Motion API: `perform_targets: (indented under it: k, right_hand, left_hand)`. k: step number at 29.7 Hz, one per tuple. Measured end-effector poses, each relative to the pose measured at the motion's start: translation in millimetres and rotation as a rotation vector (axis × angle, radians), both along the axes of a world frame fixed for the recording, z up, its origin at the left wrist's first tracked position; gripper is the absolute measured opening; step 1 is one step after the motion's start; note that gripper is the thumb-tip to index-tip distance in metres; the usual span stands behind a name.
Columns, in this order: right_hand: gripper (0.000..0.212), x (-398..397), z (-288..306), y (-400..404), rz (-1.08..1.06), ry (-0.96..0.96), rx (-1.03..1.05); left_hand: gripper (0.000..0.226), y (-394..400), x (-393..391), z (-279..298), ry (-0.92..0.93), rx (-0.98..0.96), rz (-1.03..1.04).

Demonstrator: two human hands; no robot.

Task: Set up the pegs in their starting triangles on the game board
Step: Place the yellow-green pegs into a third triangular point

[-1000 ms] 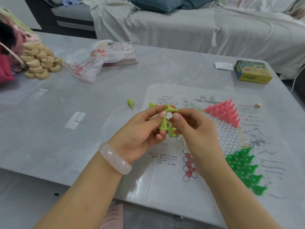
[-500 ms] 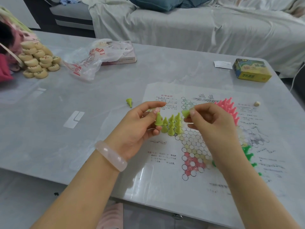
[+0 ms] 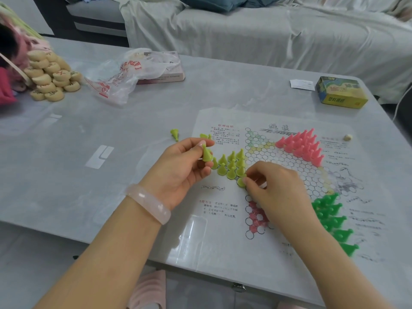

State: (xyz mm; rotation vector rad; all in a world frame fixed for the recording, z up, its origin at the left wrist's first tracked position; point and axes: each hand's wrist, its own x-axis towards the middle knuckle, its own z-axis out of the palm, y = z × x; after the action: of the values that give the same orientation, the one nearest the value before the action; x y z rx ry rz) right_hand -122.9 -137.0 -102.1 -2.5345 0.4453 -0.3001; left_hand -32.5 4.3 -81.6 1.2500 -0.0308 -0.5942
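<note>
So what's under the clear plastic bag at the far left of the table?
The plastic bag drapes over a pinkish flat box, whose right end and front edge show. The box's left part is covered, and whatever else is inside or beneath the bag cannot be made out.

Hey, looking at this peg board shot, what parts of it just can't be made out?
All in the head view:
- Board holes under the right hand: covered by the hand and forearm.
- The yellow-green peg its fingers pinch: only the base shows.
- Printed text on the game board: too small and blurred to read.
- Loose pegs behind the left hand: partly hidden, count unclear.
- Pile of round game pieces: its left side hidden by pink fabric.
</note>
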Motion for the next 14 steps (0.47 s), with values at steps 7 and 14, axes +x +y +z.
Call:
perform_targets:
  k: [7, 14]
  right_hand:
    - [0.010, 2.3, -0.6, 2.7, 0.018, 0.008, -0.078]
    - [0.013, 1.6, -1.3, 3.3, 0.028, 0.021, -0.130]
  left_hand:
    - [0.022, -1.1, 0.5, -0.1, 0.000, 0.011, 0.001]
    - [0.023, -0.3, 0.6, -0.1, 0.000, 0.008, 0.005]
